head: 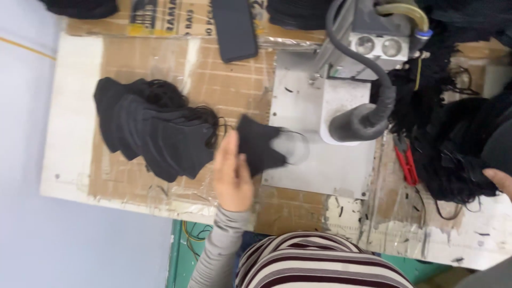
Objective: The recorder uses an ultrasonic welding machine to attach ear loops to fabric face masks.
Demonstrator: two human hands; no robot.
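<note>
My left hand [232,173] grips a black fabric mask piece [257,145] by its near edge, holding it over the left side of a grey metal plate [320,170]. Just left of it lies a fanned stack of black mask pieces [154,133] with thin black loops on the cardboard-covered table [234,85]. My right hand [500,180] shows only partly at the right edge, against a heap of black material [458,154]; what it holds is hidden.
A grey machine head [368,48] with a thick black hose [373,114] stands over the plate. Red-handled snips [408,165] lie right of the plate. A dark flat phone-like slab [234,29] lies at the back. My striped sleeve fills the bottom.
</note>
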